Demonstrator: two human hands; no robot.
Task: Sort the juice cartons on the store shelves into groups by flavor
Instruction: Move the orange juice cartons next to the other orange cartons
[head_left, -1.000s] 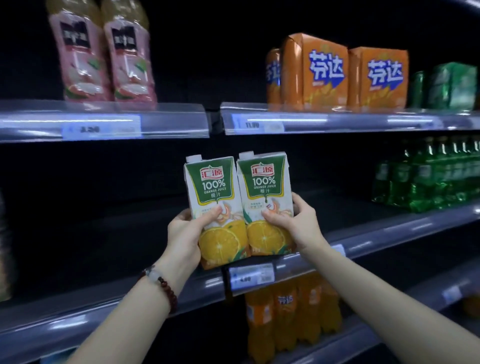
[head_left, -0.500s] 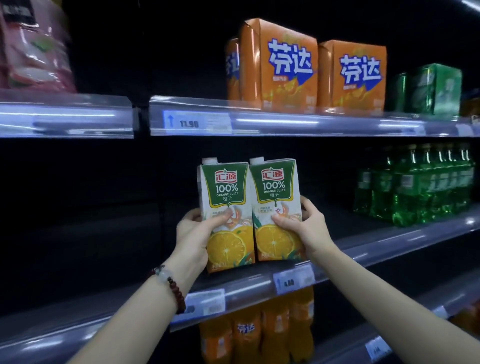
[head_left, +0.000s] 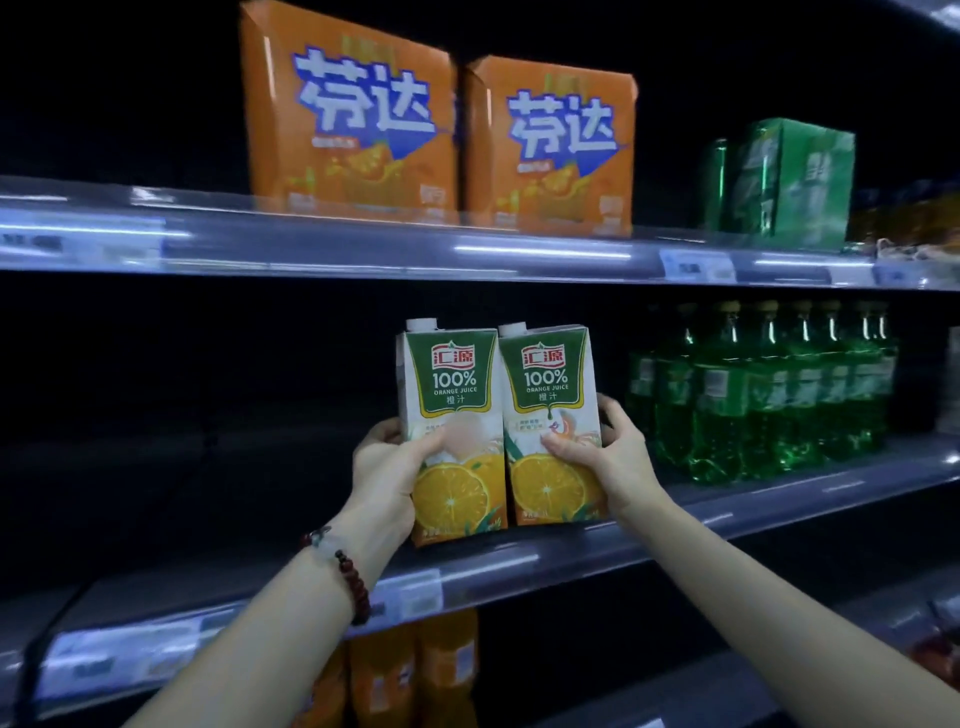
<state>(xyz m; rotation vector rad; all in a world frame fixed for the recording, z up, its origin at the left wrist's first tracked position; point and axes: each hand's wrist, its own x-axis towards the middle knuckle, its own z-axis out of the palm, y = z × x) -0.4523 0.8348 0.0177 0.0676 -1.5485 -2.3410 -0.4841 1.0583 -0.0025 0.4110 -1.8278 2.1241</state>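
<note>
Two orange juice cartons with green labels and orange-slice pictures stand upright side by side at the middle shelf (head_left: 727, 512). My left hand (head_left: 387, 470) grips the left carton (head_left: 449, 405) low on its side, thumb across the front. My right hand (head_left: 613, 457) grips the right carton (head_left: 548, 395) the same way. The cartons touch each other. Their bases are at the shelf's front edge; I cannot tell whether they rest on it.
Green soda bottles (head_left: 769, 395) stand just right of the cartons on the same shelf. Above are two orange drink packs (head_left: 353, 114) and a green pack (head_left: 789, 182). Orange bottles (head_left: 410, 670) sit below. The shelf left of the cartons is dark.
Both hands have carried the two cartons to the right along the middle shelf, closer to the green bottles, and my view has shifted right with them.
</note>
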